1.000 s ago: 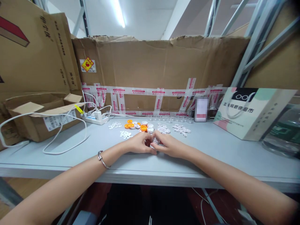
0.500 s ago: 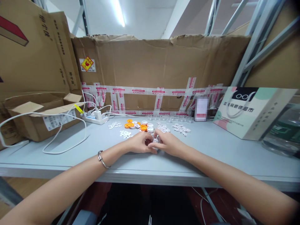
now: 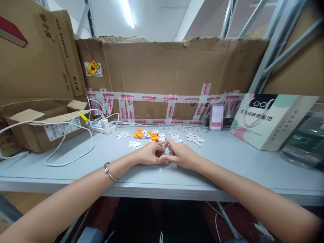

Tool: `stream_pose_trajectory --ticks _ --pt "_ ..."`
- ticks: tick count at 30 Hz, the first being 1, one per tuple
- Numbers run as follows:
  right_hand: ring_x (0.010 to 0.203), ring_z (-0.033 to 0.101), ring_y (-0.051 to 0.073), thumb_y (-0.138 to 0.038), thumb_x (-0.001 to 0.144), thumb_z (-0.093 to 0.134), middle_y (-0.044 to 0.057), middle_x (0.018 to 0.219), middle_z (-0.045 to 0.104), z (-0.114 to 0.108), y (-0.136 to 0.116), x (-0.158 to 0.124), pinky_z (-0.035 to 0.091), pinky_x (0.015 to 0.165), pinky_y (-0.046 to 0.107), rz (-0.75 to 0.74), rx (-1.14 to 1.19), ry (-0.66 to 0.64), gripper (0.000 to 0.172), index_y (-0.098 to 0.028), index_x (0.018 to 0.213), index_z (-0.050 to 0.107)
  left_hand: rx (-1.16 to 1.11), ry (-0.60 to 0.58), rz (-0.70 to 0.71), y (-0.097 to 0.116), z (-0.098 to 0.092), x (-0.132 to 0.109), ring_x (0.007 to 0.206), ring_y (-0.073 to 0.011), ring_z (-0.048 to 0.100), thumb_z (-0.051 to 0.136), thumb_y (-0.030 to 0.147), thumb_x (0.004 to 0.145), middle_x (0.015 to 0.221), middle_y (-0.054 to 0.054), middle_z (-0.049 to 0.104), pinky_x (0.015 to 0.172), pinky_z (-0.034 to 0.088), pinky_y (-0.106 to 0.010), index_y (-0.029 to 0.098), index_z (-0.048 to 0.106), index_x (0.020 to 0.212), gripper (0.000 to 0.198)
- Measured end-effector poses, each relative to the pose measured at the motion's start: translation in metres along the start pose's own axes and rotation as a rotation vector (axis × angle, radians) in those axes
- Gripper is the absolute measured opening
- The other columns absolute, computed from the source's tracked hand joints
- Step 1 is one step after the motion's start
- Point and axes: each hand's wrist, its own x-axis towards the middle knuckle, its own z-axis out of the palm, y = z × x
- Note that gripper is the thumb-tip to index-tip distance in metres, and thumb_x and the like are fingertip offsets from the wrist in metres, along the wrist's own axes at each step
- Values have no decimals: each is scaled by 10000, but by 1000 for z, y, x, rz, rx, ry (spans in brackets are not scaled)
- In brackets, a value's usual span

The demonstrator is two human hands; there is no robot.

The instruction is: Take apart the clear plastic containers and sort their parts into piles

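My left hand [image 3: 150,153] and my right hand [image 3: 184,155] meet close above the table near its front edge. Between them is a small clear container with whitish bits in it [image 3: 167,150]. The right thumb and fingers curve round it from one side; the left fingers are curled against its other side, partly hidden. Just beyond the hands lie orange caps [image 3: 154,138] and white caps [image 3: 161,139]. Piles of small white pieces [image 3: 135,144] lie to the left, with more small whitish pieces [image 3: 194,139] to the right.
A row of clear little cups [image 3: 182,128] stands along the back cardboard [image 3: 152,74]. At left are an open carton [image 3: 32,135], a power strip [image 3: 103,127] and a looping white cable [image 3: 61,165]. A phone [image 3: 216,117], paper bag [image 3: 268,131] and large bottle [image 3: 303,145] stand right.
The small clear container shows a little more between my fingers. Both hands stay nearly in place, and the whole view has shifted slightly.
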Motion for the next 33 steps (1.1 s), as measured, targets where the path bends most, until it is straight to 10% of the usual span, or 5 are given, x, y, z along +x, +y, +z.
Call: stream_pose_trajectory --ticks 11,22,29,33 --pt "461 375 91 -330 733 547 -96 489 397 16 7 5 250 469 201 59 209 117 203 -213 834 414 -119 104 -96 -4 16 5 633 -106 436 664 401 649 636 19 459 558 324 -206 131 459 527 360" --pt "619 434 107 -278 817 459 -18 725 486 -20 8 4 352 587 235 -140 257 187 149 -200 936 416 -224 -44 -159 -1 7 1 529 -72 328 639 505 657 576 44 376 457 231 -205 132 525 643 391" --pt "643 541 129 -441 787 508 -1 749 567 -44 59 18 413 596 256 131 406 559 325 -196 965 390 -177 -44 -171 2 7 1 577 -86 408 588 502 701 645 19 444 498 292 -197 128 554 670 376" --pt "727 573 148 -396 768 553 32 849 622 -58 92 44 431 645 256 247 10 462 301 -189 979 502 -169 -34 -159 4 7 1 610 -96 440 591 481 708 677 4 493 533 326 -196 130 554 678 353"
